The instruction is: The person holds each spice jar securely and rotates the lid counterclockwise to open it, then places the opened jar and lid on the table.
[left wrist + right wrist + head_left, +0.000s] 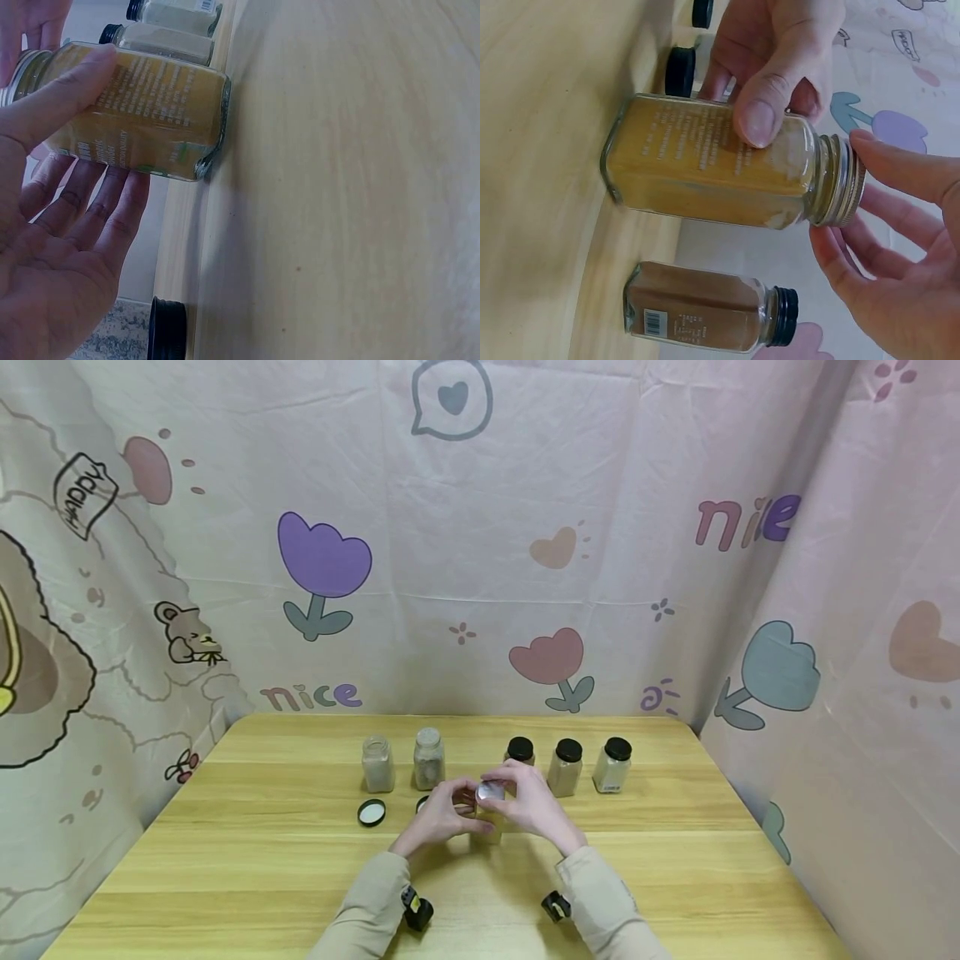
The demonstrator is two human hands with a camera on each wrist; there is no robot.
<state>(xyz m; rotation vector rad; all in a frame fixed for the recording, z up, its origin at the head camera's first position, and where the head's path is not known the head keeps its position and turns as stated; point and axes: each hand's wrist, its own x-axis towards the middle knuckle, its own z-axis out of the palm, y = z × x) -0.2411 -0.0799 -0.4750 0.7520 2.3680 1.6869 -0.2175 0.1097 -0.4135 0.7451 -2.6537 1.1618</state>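
Creased beige sleeves (367, 902) reach over a smooth, wood-grained desk (675, 868). The left hand (442, 817) curves thumb and fingers round a square-sided glass jar (712, 172) of ochre powder; the right hand (534, 802), partly open, pinches its ribbed silver lid (849, 191). The jar, upright before three black-capped jars (568, 768), probably rests on the desk, though hands mask it.

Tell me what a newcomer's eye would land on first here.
Likely the jar of yellow powder, low in the head view's middle: the left fingers hold its body, the right fingers its silver lid. Next, perhaps the purple tulip printed on the backdrop, left of centre.
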